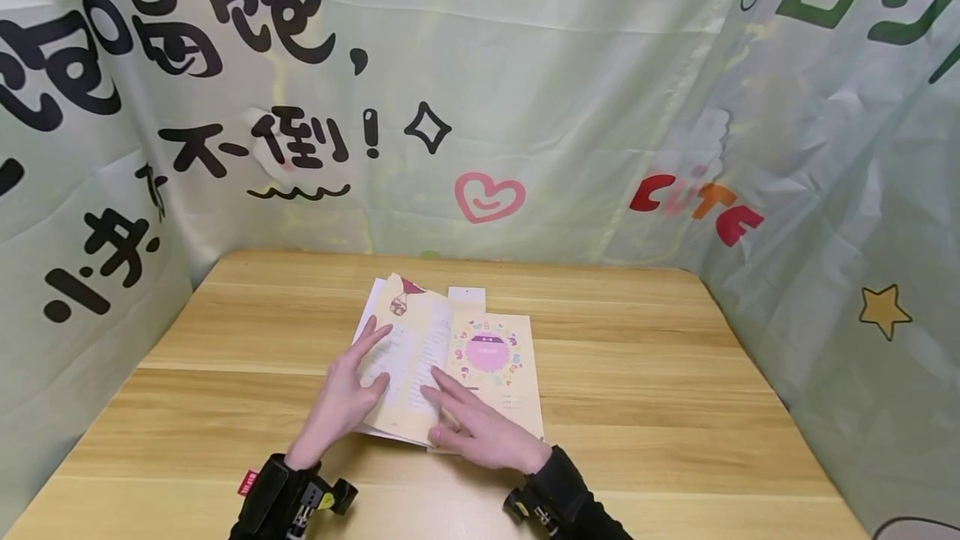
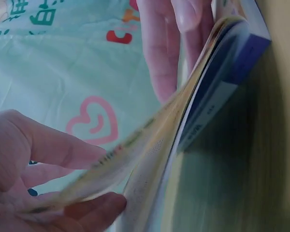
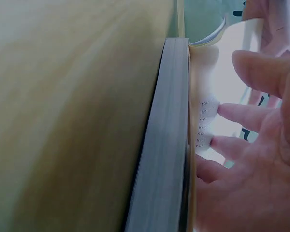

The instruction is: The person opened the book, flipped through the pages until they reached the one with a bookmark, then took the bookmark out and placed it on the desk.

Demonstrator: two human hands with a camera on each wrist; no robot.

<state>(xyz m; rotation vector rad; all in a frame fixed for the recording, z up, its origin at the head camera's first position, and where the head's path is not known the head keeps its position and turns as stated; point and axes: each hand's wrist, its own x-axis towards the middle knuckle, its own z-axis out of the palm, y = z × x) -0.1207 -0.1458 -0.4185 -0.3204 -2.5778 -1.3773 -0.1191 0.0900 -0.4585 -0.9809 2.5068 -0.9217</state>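
A thick paperback book (image 1: 517, 398) lies open on the table, its right page bearing a pink circle ringed with small coloured drawings. The left leaf (image 1: 411, 340) is printed with a balloon drawing and lines of text, and it stands raised and curved. My left hand (image 1: 347, 390) holds this leaf at its outer edge, fingers on both faces of it in the left wrist view. My right hand (image 1: 483, 427) rests with loosely spread fingers at the inner part of the page, fingertips touching the print beside a column of numbers in the right wrist view.
A pale strip (image 1: 467, 295) sticks out beyond the book's top edge. The wooden table (image 1: 637, 373) extends around the book. Printed cloth (image 1: 570, 107) hangs behind it and at both sides. Each wrist carries a black band with a small camera.
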